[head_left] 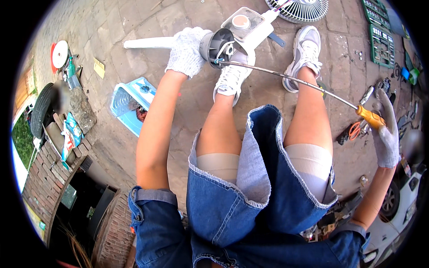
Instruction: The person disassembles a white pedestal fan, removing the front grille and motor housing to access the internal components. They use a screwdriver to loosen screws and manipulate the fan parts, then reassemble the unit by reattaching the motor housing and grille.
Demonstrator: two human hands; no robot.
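Observation:
My left hand [187,51], in a pale knit glove, is closed round the neck of a fan part, where a white tube [147,43] meets a dark grey cup-shaped housing [220,42]. The open mouth of the housing faces right, and a white wire loops out of it. My right hand [387,134], also gloved, holds the orange handle of a long screwdriver [308,85], with some fingers stretched out. The thin shaft runs left, and its tip meets the lower rim of the housing; what it engages there is too small to tell.
A white fan base with a clear-topped box [243,27] lies past the housing, beside a round fan grille [299,8]. Green socket cases [381,44], orange-handled scissors [354,131] and loose tools lie right. A blue basket [129,118] and a tyre [41,109] are left.

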